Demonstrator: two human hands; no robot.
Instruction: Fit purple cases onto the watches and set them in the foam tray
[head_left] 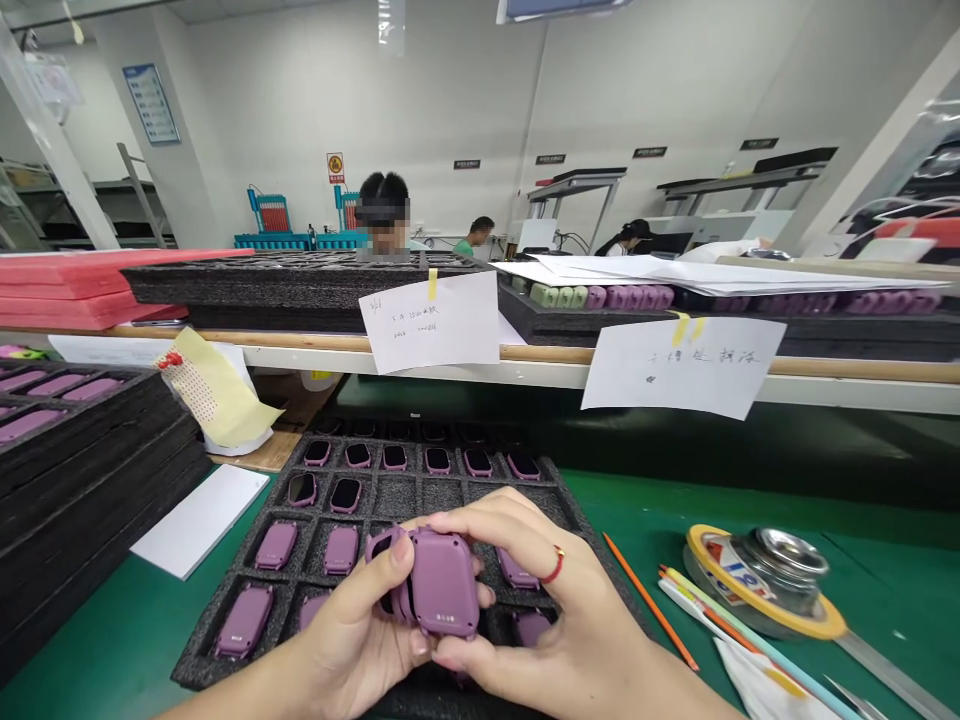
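Observation:
Just above the black foam tray [421, 497], my two hands hold purple smartwatch cases close together. My right hand [559, 600], with a red cord at its wrist, grips one watch case [448, 585] between thumb and fingers; its back, with small metal contacts, faces me. Behind and left of it, a second watch case [381, 548] is pinched under the thumb of my left hand [349, 625]. Where the two cases meet is partly hidden by fingers. Tray cells hold several more watches, screen up at the back and back side up [245, 615] nearer me.
Stacked foam trays [90, 480] stand at left beside a white pad [201, 520]. On the right lie an orange pencil [651, 600], several pens, a glass jar [784, 575] and a yellow tape ring [814, 622]. A shelf edge [540, 375] with paper notes crosses ahead. Several people sit beyond.

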